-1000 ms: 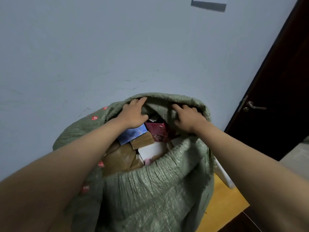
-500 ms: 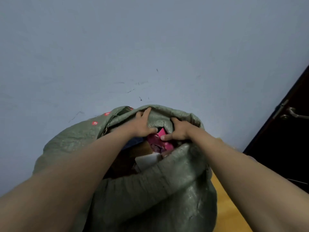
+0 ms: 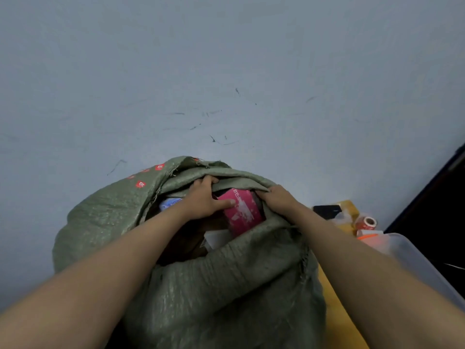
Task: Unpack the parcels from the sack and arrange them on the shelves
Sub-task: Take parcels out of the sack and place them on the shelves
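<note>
Both hands reach into the mouth of the green woven sack. The left hand hooks its fingers under the sack's far rim while its thumb presses the face of a pink parcel, gripping it. The right hand curls over the parcel's right edge and the sack's rim. A blue parcel shows left of the left wrist, and a white parcel lies below the pink one. To the right, on a yellow floor, a red tape roll sits beside a clear plastic bin.
</note>
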